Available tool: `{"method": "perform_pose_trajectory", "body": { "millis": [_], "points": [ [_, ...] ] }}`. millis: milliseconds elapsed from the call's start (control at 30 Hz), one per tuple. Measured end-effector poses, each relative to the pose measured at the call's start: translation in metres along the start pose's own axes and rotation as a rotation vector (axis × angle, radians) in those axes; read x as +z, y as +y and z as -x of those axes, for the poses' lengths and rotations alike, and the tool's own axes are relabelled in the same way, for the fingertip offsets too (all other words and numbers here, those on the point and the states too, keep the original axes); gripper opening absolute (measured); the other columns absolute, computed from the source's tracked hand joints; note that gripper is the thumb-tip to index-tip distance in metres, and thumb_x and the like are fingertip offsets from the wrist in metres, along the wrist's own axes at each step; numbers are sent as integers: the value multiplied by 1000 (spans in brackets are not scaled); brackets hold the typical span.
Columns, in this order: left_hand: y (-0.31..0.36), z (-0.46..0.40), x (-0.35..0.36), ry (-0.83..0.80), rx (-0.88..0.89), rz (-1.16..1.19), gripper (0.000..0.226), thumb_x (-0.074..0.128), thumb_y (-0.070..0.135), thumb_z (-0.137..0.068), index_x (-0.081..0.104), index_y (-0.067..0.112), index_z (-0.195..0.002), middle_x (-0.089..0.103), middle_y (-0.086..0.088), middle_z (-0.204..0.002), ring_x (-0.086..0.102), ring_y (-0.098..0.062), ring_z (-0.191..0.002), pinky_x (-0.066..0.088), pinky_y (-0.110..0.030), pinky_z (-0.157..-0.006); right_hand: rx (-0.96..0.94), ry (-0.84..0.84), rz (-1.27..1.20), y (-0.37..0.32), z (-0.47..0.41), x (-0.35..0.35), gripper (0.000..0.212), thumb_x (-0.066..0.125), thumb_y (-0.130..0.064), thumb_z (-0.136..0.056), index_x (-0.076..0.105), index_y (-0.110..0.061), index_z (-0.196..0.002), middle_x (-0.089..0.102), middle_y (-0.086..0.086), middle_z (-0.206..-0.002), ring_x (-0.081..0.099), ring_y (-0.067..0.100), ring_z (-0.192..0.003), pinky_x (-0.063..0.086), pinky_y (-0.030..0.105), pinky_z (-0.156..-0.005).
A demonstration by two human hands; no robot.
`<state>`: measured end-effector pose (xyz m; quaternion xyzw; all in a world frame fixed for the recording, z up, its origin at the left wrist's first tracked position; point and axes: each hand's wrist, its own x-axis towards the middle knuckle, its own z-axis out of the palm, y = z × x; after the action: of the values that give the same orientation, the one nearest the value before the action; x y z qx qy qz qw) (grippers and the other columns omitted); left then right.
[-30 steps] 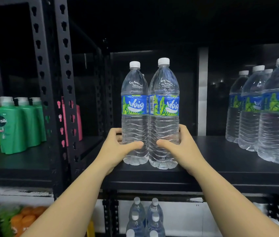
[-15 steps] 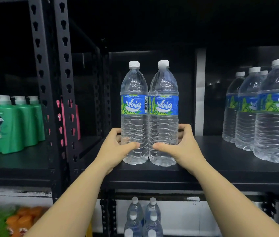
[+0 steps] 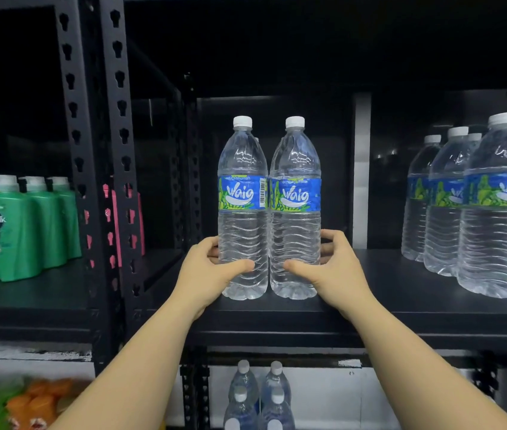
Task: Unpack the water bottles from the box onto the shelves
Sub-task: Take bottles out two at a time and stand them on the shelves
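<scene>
Two clear water bottles with white caps and blue-green labels stand upright side by side on the black shelf (image 3: 401, 308). My left hand (image 3: 207, 271) wraps the lower part of the left bottle (image 3: 242, 193). My right hand (image 3: 331, 268) wraps the lower part of the right bottle (image 3: 295, 193). The two bottles touch each other near the shelf's front edge. The box is not in view.
Several more water bottles (image 3: 494, 206) stand at the shelf's right end. Green shampoo bottles (image 3: 28, 225) fill the neighbouring shelf on the left, beyond a black perforated upright (image 3: 118, 169). More water bottles (image 3: 258, 395) stand on the level below. Orange packets (image 3: 19, 401) lie at bottom left.
Both hands have pushed the pair of bottles a little deeper onto the shelf, and the bottles have turned slightly so their labels face forward. The grip is unchanged.
</scene>
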<state>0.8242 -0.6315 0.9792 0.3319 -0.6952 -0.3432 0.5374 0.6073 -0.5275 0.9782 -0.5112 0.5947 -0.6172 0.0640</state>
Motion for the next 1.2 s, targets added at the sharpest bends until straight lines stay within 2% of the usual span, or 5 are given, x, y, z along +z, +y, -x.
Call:
{"method": "perform_pose_trajectory", "body": {
  "millis": [333, 600, 733, 967, 1200],
  "points": [
    [-8, -9, 4, 112, -39, -29, 68, 101, 33, -63, 58, 27, -116, 72, 6, -113, 73, -12, -100, 60, -38, -91, 60, 15, 54, 6, -14, 8, 65, 96, -36, -73, 56, -30, -124, 71, -15, -109, 70, 6, -98, 59, 40, -96],
    [3, -33, 16, -13, -65, -198, 61, 97, 36, -71, 56, 26, -114, 68, 11, -105, 69, -8, -97, 60, -37, -88, 95, -79, 200, 2, -40, 13, 62, 92, -37, -79, 59, -20, -127, 72, -5, -116, 70, 18, -107, 55, 37, -94],
    [-2, -47, 20, -11, -83, -240, 66, 98, 41, -68, 58, 24, -117, 70, 10, -102, 71, -13, -98, 60, -43, -93, 91, -111, 259, 5, -50, 14, 58, 89, -38, -82, 59, -22, -129, 74, -4, -120, 69, 19, -109, 50, 33, -87],
    [-8, -60, 23, -18, -73, -305, 66, 97, 46, -68, 58, 25, -118, 70, 11, -101, 71, -13, -99, 60, -43, -93, 70, -153, 312, 10, -61, 14, 62, 83, -36, -89, 55, -19, -142, 70, -2, -133, 66, 21, -122, 49, 31, -98],
    [-12, -68, 28, -10, -58, -335, 65, 95, 47, -70, 60, 24, -120, 72, 8, -108, 72, -14, -99, 60, -41, -92, 78, -175, 315, 16, -65, 18, 62, 76, -36, -95, 45, -20, -147, 67, -2, -135, 64, 24, -124, 46, 31, -93]
  ]
}}
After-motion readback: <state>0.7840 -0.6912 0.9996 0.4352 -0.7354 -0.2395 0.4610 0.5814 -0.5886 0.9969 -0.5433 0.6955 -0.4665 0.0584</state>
